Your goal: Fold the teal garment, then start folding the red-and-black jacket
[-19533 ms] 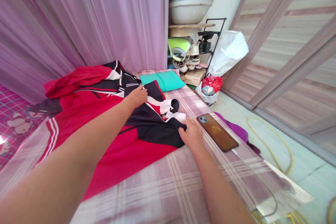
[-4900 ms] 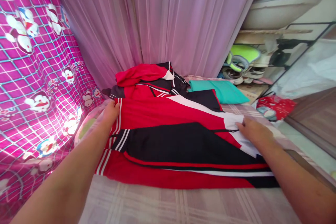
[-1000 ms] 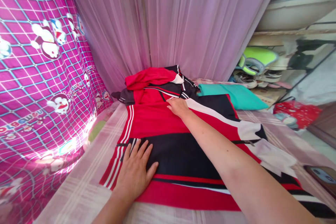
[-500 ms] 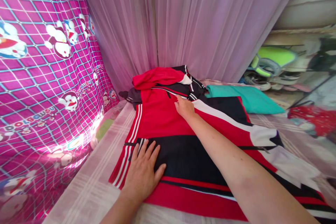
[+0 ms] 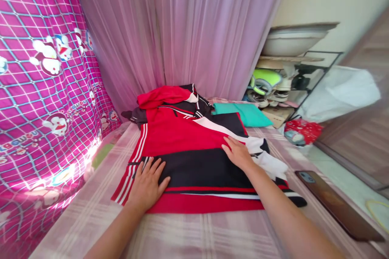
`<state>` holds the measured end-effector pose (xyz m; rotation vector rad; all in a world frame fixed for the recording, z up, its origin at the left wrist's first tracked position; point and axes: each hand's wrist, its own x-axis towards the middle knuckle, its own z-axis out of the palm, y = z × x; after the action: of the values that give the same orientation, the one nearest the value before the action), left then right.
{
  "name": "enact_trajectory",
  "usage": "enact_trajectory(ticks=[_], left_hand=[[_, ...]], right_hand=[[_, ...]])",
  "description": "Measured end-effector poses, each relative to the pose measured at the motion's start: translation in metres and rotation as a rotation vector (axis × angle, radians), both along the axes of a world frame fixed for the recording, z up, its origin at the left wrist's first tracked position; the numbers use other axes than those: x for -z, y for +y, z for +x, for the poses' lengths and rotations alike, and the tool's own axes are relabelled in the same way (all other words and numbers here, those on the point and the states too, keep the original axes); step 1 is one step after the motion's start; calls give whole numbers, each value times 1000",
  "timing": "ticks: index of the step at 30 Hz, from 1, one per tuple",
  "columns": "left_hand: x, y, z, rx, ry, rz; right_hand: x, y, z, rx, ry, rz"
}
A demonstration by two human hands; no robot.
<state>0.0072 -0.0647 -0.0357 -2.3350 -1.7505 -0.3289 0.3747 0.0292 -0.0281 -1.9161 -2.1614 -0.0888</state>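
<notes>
A red, black and white sports garment [image 5: 185,141] lies spread on the plaid bed sheet [image 5: 194,234]. My left hand [image 5: 148,184] rests flat on its near left corner, fingers spread, by the white stripes. My right hand [image 5: 238,154] lies flat on the garment's middle right, fingers stretched out, next to a white part. More red and black clothing [image 5: 165,96] is heaped behind it.
A folded teal cloth [image 5: 243,114] lies at the back right of the bed. A phone [image 5: 336,204] lies at the bed's right edge. Pink netting [image 5: 39,89] hangs on the left and a mauve curtain [image 5: 182,28] behind. A rack with shoes [image 5: 273,89] stands right.
My right hand has drawn back from the garment's far part to its middle right. The left hand stays flat on the near left corner. The view has shifted right.
</notes>
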Motion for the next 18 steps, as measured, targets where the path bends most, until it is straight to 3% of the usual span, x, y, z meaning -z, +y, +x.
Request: enact_trajectory(ticks=[5, 9, 12, 14, 16, 18], left_hand=[[-1, 2, 0, -5, -1, -8], [-23, 10, 7, -37, 33, -86], [-48, 27, 19, -74, 111, -152], [-55, 42, 28, -77, 126, -147], [-50, 57, 35, -69, 92, -104], [-35, 68, 39, -69, 57, -69]], right_hand=[[2, -29, 24, 54, -22, -57], [-17, -31, 28, 110, 5, -81], [-37, -13, 23, 114, 8, -64], [-48, 6, 18, 129, -4, -52], [-53, 29, 11, 144, -20, -44], [-55, 53, 5, 148, -48, -41]])
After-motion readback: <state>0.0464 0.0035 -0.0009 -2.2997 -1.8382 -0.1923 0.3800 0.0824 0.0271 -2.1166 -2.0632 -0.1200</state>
